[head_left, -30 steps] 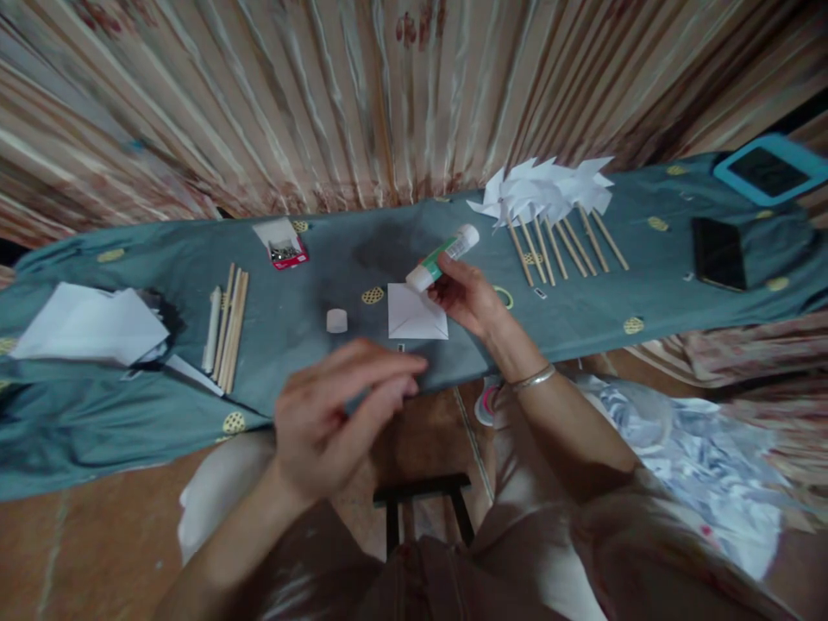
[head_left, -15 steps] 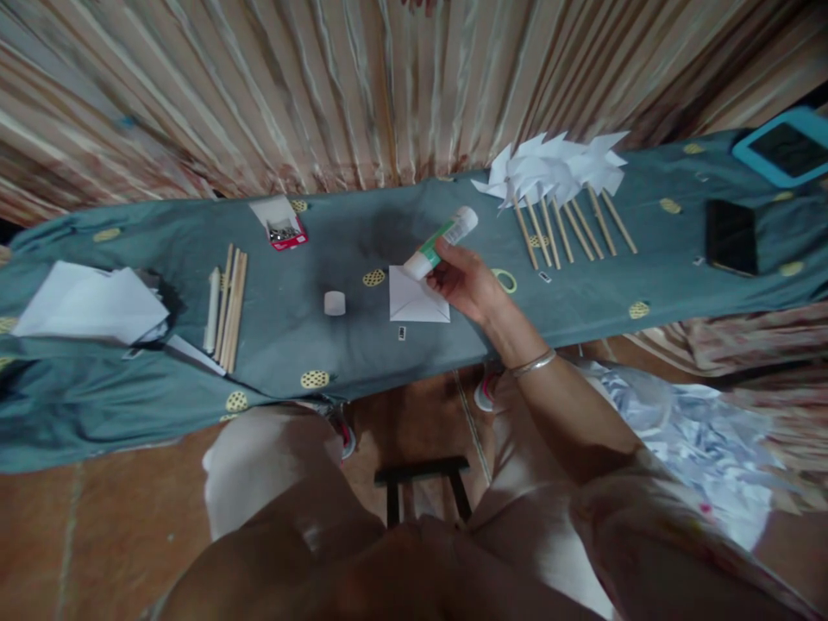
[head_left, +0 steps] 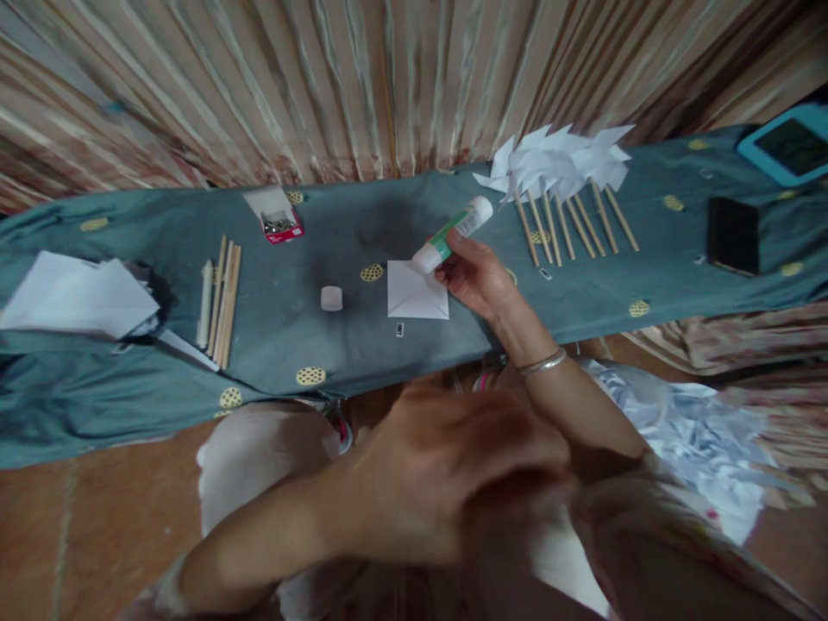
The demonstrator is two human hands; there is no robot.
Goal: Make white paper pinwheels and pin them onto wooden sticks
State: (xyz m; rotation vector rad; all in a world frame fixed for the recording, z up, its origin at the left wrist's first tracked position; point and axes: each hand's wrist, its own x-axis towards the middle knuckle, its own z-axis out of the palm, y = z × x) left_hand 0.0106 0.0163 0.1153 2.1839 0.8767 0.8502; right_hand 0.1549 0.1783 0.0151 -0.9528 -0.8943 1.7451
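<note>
Tilted in my right hand [head_left: 477, 274] is a white and green glue stick [head_left: 462, 226], gripped by its middle. Its lower end hangs over the far right part of a square folded white paper [head_left: 417, 293]; whether it touches cannot be seen. A small white cap [head_left: 331, 298] stands on the cloth to the left of the paper. Low in front of my body, close to my right forearm, my left hand [head_left: 466, 466] is smeared by motion, and its fingers cannot be made out.
Paper pinwheels [head_left: 556, 164] on wooden sticks lie at the back right. A black phone [head_left: 732, 235] and a blue-framed tablet [head_left: 789, 147] are farther right. Leftward are a red box of metal pins [head_left: 282, 226], loose sticks [head_left: 226, 302] and stacked white paper [head_left: 78, 293].
My left hand has come into view, sweeping up in front of my body toward the right forearm. My right hand with the glue stick has shifted slightly right.
</note>
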